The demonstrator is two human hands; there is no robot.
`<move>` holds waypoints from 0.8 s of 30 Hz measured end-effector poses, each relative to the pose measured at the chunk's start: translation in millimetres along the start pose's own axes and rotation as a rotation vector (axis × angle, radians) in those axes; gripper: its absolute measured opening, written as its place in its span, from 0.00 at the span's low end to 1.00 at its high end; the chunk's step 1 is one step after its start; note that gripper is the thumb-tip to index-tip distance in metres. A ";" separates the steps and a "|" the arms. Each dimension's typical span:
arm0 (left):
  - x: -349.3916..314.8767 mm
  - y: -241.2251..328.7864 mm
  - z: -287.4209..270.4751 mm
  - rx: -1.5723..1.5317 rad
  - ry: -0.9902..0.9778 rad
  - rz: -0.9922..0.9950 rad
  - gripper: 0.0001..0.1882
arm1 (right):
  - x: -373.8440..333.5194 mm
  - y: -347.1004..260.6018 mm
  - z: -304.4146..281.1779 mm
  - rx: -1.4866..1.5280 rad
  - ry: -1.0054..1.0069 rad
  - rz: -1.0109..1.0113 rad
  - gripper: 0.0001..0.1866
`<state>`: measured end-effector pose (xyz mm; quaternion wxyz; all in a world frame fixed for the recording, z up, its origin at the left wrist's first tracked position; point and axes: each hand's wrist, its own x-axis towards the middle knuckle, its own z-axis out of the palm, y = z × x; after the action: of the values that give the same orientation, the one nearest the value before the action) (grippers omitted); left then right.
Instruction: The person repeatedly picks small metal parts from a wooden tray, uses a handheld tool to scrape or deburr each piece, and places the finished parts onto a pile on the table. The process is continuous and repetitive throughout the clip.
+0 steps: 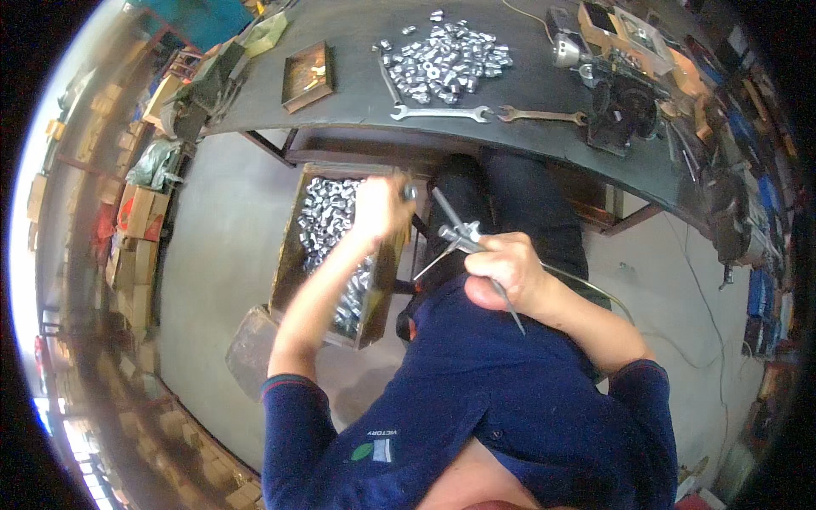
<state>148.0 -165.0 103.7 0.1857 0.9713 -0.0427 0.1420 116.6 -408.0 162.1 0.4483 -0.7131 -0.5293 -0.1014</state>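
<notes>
My left hand (381, 208), smeared by motion, is closed on a small metal fitting (410, 192) beside the right edge of a crate. My right hand (512, 262) is wrapped round a metal air blow gun (460, 235) in front of my lap. A thin nozzle slants down to the left from it. A slim pointed rod (510, 308) sticks out below the same hand; whether it belongs to the gun I cannot tell. The wooden crate (380, 306) at my left holds many shiny metal fittings (327, 212).
On the dark workbench (357, 85) lie a heap of metal fittings (446, 59), a silver spanner (440, 113), a brownish spanner (544, 115) and a shallow tray (308, 76). A bench vise (623, 102) stands at the right. A thin hose (595, 289) trails right. Shelves with boxes line the left.
</notes>
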 end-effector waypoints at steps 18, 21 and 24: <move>13.8 -76.2 -78.7 -0.604 0.006 -0.357 0.24 | -13.7 7.7 -0.4 0.154 -0.135 0.119 0.16; -67.0 -123.6 -80.2 -0.560 0.043 -0.558 0.24 | -17.0 5.5 7.4 0.180 -0.126 0.195 0.12; -138.4 -143.8 -74.9 -0.445 -0.100 -0.548 0.24 | -11.2 2.4 12.8 0.170 -0.161 0.203 0.12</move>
<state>15.7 0.5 79.9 0.4219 0.8881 0.1807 0.0265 109.7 -406.0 146.4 0.4712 -0.7282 -0.4954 0.0471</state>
